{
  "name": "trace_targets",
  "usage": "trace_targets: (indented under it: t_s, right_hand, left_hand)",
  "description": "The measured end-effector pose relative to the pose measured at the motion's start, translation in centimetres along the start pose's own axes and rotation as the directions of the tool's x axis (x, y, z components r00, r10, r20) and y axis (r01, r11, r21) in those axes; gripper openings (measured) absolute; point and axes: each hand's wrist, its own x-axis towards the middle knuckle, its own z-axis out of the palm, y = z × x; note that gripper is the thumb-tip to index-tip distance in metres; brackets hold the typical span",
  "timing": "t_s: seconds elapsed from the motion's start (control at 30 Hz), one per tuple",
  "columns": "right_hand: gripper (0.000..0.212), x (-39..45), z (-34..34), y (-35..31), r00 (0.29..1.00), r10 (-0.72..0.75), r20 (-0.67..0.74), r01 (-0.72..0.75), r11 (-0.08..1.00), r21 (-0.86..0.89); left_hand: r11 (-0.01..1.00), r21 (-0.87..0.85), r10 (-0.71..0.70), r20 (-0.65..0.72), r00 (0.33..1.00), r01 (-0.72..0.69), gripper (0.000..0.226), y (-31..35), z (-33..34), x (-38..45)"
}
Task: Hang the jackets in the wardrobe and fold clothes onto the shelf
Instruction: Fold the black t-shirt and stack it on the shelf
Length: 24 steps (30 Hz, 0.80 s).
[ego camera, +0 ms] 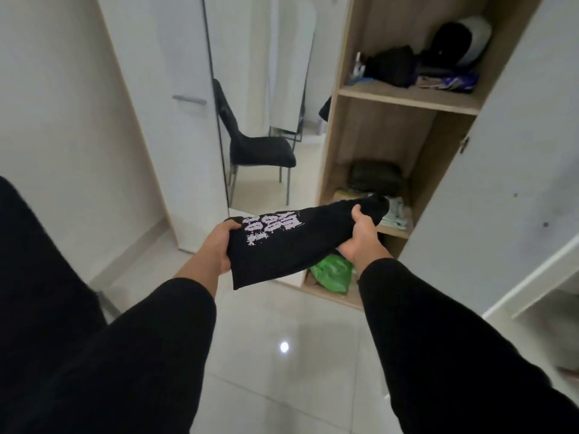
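Note:
A folded black garment (pixel 294 242) with pale printed letters stretches between my two hands in front of the open wardrobe. My left hand (pixel 217 245) grips its left end with the thumb on top. My right hand (pixel 360 233) grips its right end, close to the middle shelf (pixel 393 231). That shelf holds a dark green folded bundle (pixel 374 178) and pale folded clothes (pixel 396 214). The wooden wardrobe (pixel 341 120) stands with its door open on the right.
The upper shelf (pixel 407 100) carries dark clothes, a cap and small items. A green bag (pixel 332 274) lies on the wardrobe floor. A mirror on the left reflects a black chair (pixel 260 150). The white wardrobe door (pixel 501 183) is at my right, glossy tiles below.

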Motion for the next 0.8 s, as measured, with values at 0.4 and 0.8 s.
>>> trace_targets:
  t_s: [0.4, 0.8]
  right_hand:
    - [0.042, 13.3, -3.3, -7.3, 0.984, -0.061, -0.169, 0.094, 0.976, 0.194]
    - [0.047, 27.1, -4.4, -12.1, 0.934, -0.102, -0.343, 0.226, 0.912, 0.342]
  left_hand:
    - [0.956, 0.276, -0.157, 0.187, 0.970, 0.101, 0.033, 2.5, 12.6, 17.3]
    - [0.814, 0.577, -0.142, 0.315, 0.938, -0.071, 0.041, 4.8, 25.4, 33.6]
